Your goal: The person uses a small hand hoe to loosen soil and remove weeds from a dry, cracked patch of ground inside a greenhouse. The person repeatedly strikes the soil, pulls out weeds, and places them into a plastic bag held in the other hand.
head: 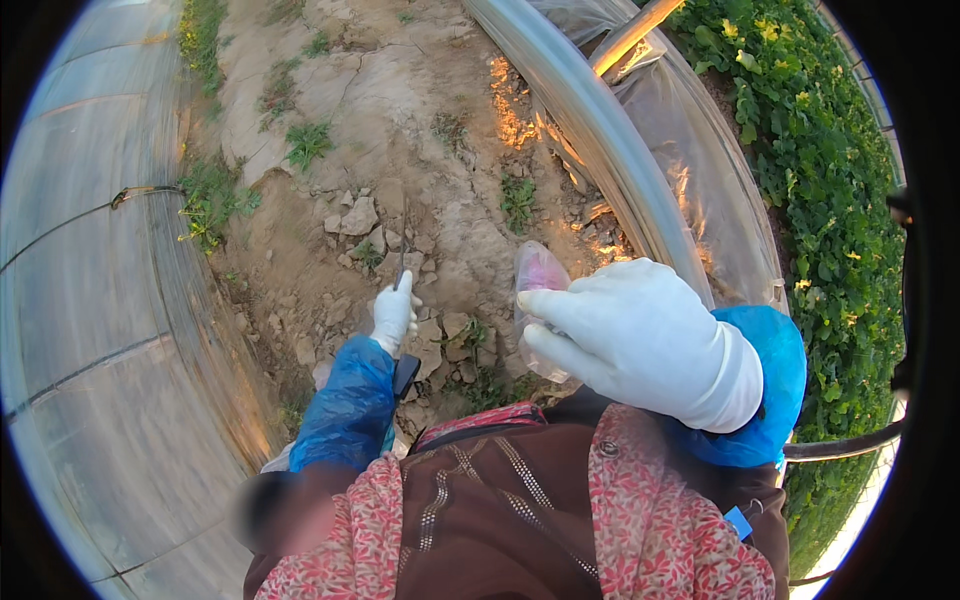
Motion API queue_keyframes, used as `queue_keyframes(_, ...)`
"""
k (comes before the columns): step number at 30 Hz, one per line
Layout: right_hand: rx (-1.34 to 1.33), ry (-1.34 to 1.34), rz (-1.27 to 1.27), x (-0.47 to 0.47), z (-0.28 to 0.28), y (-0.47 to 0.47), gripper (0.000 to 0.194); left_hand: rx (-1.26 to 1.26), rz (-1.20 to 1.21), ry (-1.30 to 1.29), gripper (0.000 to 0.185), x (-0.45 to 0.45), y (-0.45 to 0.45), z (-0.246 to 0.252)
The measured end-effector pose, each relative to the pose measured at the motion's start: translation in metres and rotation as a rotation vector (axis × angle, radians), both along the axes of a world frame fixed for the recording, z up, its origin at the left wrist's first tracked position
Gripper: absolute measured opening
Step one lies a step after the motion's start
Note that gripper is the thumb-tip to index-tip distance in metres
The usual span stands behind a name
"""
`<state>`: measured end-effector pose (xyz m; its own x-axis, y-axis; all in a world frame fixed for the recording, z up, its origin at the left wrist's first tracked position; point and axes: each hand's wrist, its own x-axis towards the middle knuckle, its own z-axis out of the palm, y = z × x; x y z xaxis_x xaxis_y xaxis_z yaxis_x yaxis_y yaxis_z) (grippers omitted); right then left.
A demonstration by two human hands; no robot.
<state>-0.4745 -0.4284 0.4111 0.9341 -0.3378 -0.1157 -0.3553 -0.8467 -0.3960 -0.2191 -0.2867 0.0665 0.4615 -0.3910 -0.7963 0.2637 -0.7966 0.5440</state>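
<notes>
My left hand point(392, 313), in a white glove, is closed around a thin dark rod point(402, 247) that points away from me over the soil. Just below that hand, beside the blue plastic sleeve cover point(349, 405), is a small black object point(406, 375); whether it joins the rod I cannot tell. My right hand point(637, 337), also white-gloved, is raised nearer the camera. Its thumb and fingers hold a clear plastic container or bag point(541, 274) with something pink inside. The fingers hide part of it.
Dry clods point(360, 216) and small weeds point(307, 142) cover the bare soil path point(390, 75). Plastic greenhouse sheeting point(97, 285) runs along the left. On the right, a rolled plastic film edge point(600, 112) and a wooden pole point(637, 34) border leafy plants with yellow flowers point(832, 195).
</notes>
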Motion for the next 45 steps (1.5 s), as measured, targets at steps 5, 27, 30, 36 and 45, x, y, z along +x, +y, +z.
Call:
queue_keyframes(5,-0.011,0.066,0.011,0.006,0.000,0.000,0.023,-0.128,-0.041,-0.101,0.055,0.038,-0.109,0.015)
queue_keyframes(27,-0.003,-0.036,-0.033,0.002,0.000,-0.008,0.022,0.096,-0.155,-0.044,0.051,-0.043,0.048,-0.023)
queue_keyframes(30,0.005,-0.077,-0.089,-0.003,-0.002,-0.016,0.023,0.100,-0.235,-0.075,0.052,-0.039,0.089,-0.016)
queue_keyframes(36,-0.025,-0.427,-0.213,-0.008,-0.008,-0.024,0.028,0.282,-0.387,-0.034,0.057,-0.019,0.100,0.014)
queue_keyframes(45,-0.037,-0.683,-0.469,-0.024,-0.013,-0.037,0.028,0.292,-0.360,-0.128,0.049,-0.048,0.085,0.034)
